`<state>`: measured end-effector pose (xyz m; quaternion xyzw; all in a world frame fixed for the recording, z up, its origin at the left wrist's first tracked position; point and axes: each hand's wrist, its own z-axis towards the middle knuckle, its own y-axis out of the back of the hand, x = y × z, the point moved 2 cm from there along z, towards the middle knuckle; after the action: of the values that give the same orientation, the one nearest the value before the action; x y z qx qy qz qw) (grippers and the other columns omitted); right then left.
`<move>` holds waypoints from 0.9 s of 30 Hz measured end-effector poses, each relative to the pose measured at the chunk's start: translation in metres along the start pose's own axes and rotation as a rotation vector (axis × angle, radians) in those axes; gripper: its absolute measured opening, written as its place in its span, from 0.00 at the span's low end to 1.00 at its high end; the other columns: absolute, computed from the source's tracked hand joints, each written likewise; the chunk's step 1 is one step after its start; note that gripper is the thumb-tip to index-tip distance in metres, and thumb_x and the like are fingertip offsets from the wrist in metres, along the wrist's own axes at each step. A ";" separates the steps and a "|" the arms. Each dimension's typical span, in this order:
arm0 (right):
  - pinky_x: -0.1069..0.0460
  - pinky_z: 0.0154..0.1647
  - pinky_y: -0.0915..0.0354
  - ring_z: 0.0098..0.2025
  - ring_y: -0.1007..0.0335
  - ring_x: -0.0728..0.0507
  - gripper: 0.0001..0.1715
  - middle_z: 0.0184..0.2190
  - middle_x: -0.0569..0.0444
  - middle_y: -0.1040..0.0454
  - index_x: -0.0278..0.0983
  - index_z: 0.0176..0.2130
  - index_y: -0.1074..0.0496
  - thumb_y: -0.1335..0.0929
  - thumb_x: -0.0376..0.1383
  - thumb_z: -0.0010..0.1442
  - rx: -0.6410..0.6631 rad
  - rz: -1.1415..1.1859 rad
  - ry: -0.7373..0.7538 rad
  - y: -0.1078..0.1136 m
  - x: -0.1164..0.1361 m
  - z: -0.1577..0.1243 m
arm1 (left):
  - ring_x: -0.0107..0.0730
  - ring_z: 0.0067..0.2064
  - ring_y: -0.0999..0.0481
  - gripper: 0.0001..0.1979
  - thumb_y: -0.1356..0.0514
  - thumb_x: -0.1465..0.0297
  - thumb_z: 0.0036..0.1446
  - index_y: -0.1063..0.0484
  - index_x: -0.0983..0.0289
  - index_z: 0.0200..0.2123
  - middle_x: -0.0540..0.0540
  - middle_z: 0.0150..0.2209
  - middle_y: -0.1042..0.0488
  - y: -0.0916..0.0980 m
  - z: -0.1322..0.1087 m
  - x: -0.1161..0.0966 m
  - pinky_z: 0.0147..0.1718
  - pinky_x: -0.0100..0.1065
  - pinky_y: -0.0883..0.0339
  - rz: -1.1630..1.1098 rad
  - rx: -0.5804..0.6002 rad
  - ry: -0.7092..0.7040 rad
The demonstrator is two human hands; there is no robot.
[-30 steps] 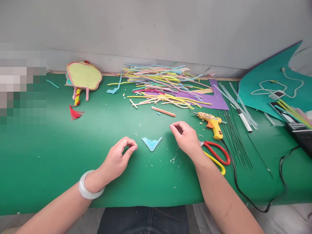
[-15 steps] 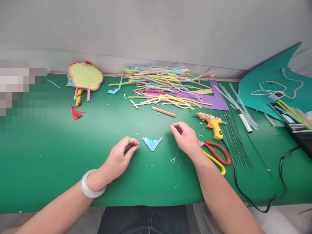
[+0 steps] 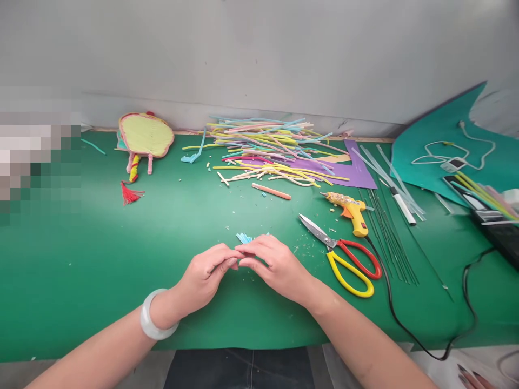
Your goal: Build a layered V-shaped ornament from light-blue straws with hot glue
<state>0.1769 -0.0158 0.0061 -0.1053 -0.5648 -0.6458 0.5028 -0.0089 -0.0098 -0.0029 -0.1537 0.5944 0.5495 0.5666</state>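
Observation:
My left hand (image 3: 208, 273) and my right hand (image 3: 275, 265) meet at the fingertips above the green table near its front. Each has its thumb and fingers drawn close, and what lies between the tips, if anything, is too small to make out. Just behind them a small blue piece (image 3: 244, 238) of ribbed strips lies on the table, mostly covered by my right hand. A pale bangle circles my left wrist. Scissors (image 3: 330, 243) with one red and one yellow handle lie partly spread to the right of my right hand.
Coloured sticks (image 3: 267, 140) are heaped at the back over a purple sheet (image 3: 360, 167). A yellow glue gun (image 3: 352, 213), green wires (image 3: 389, 232) and a marker (image 3: 403, 206) lie at the right. A yellow-green fan shape (image 3: 146, 135) rests at the back left. A person's fingers show at the bottom right.
My right hand has moved left and met my left hand, covering most of the blue piece. The scissors now show in full. My left hand has shifted slightly right and down.

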 end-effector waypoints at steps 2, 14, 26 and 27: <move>0.49 0.46 0.32 0.41 0.26 0.45 0.12 0.38 0.53 0.20 0.43 0.45 0.24 0.37 0.40 0.69 -0.032 0.027 -0.024 0.001 -0.002 0.000 | 0.28 0.34 0.26 0.13 0.49 0.69 0.68 0.24 0.60 0.45 0.52 0.32 0.25 0.000 0.000 0.001 0.35 0.30 0.31 -0.028 0.017 -0.033; 0.51 0.33 0.39 0.28 0.36 0.47 0.20 0.24 0.57 0.31 0.40 0.26 0.35 0.38 0.42 0.69 -0.187 -0.174 -0.138 0.013 -0.007 0.002 | 0.31 0.37 0.25 0.11 0.45 0.63 0.65 0.25 0.59 0.41 0.53 0.35 0.25 0.005 -0.001 0.002 0.39 0.33 0.30 -0.113 0.008 0.191; 0.43 0.49 0.37 0.47 0.30 0.40 0.10 0.41 0.50 0.25 0.41 0.34 0.27 0.35 0.38 0.66 -0.250 -0.295 -0.225 0.049 -0.022 0.013 | 0.30 0.35 0.27 0.08 0.45 0.65 0.64 0.30 0.60 0.42 0.52 0.35 0.26 0.005 -0.001 0.008 0.35 0.32 0.30 0.077 -0.128 0.067; 0.42 0.51 0.38 0.50 0.31 0.39 0.08 0.45 0.48 0.26 0.42 0.39 0.26 0.36 0.37 0.66 -0.268 -0.343 -0.193 0.058 -0.024 0.021 | 0.30 0.34 0.26 0.07 0.44 0.64 0.63 0.29 0.60 0.40 0.51 0.33 0.26 0.005 -0.001 0.009 0.34 0.32 0.30 0.097 -0.112 0.095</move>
<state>0.2239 0.0224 0.0328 -0.1349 -0.5291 -0.7779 0.3111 -0.0162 -0.0055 -0.0085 -0.1823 0.5956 0.6008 0.5011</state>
